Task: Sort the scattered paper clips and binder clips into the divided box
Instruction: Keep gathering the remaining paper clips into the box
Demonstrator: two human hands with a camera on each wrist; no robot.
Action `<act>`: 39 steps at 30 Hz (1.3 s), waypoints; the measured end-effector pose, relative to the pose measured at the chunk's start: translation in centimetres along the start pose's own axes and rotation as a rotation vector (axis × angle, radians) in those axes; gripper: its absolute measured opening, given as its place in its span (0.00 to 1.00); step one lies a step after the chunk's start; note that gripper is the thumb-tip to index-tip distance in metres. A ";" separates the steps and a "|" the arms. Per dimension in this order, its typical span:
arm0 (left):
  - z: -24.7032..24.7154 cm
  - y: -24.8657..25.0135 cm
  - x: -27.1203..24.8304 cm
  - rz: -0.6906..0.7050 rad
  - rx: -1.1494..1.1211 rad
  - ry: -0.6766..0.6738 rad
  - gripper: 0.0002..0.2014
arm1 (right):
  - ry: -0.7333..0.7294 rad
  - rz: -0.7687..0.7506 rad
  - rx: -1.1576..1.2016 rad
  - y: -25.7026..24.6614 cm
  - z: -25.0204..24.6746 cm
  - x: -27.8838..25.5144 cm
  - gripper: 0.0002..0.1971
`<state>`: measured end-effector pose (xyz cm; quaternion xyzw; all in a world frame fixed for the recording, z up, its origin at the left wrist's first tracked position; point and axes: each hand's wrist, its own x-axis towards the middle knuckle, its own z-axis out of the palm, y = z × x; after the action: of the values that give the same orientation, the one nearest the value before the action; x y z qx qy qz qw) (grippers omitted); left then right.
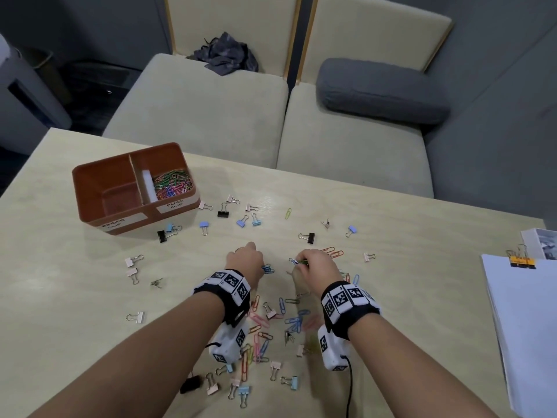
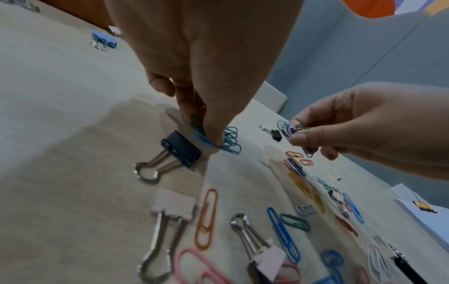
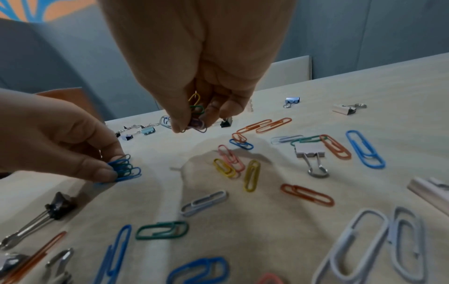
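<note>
**Both hands gathering paper clips**

The left hand (image 2: 194, 80) pinches blue clips (image 2: 228, 142) flat against the table (image 1: 407, 236). The right hand (image 3: 194, 76) pinches a mixed bunch (image 3: 195, 115) hanging downward. Clips look light, springy and slippery, so pinch mid-loop. The box (image 1: 90, 182) sits far left.

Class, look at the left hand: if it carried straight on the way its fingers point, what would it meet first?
The left hand points down, pinching blue paper clips already touching the table. It would probably just press into the tabletop.
</note>
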<state>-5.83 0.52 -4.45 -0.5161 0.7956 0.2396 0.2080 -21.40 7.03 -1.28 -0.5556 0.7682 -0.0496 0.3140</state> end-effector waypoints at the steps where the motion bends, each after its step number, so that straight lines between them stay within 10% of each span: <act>1: -0.1 -0.3 -0.1 -0.003 -0.006 0.005 0.14 | 0.001 -0.010 0.006 -0.1 -0.1 0.0 0.09; 10: -4.4 -5.2 -2.3 0.008 -0.314 0.131 0.08 | -0.007 -0.149 0.008 -4.3 -1.1 1.1 0.07; 19: -14.3 -16.5 -4.2 -0.034 -0.480 0.575 0.06 | 0.032 -0.294 -0.002 -13.3 -1.8 4.5 0.08; 27: -15.4 -20.3 -0.4 -0.041 -0.443 0.417 0.11 | 0.070 -0.365 -0.013 -20.0 -1.9 7.9 0.07; 39: -15.7 -22.5 -3.8 0.097 -0.454 0.565 0.09 | 0.151 -0.355 0.038 -27.0 0.1 11.9 0.17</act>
<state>15.03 -14.00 6.56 -0.5565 0.7718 0.2675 -0.1515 -1.31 -13.71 5.01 -0.6710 0.6785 -0.1602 0.2525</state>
